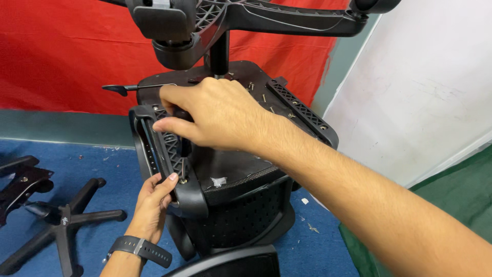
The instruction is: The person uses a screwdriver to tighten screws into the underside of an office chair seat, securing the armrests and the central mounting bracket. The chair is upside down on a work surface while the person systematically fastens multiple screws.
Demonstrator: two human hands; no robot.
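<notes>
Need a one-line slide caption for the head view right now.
Right hand presses on an upturned black office chair seat while the left hand grips its armrest bracket.

Armrest bracket (171, 154): you're gripping ribbed black plastic, faintly glossy.
Seat underside (230, 164): matt dark board under your right hand (215, 115).
Seat edge (246, 210): black perforated mesh cloth.
Floor (102, 164): rough blue carpet.
Backdrop (66, 51): red creased cloth.
Strap (141, 250): matt rubbery band on your left wrist.
</notes>
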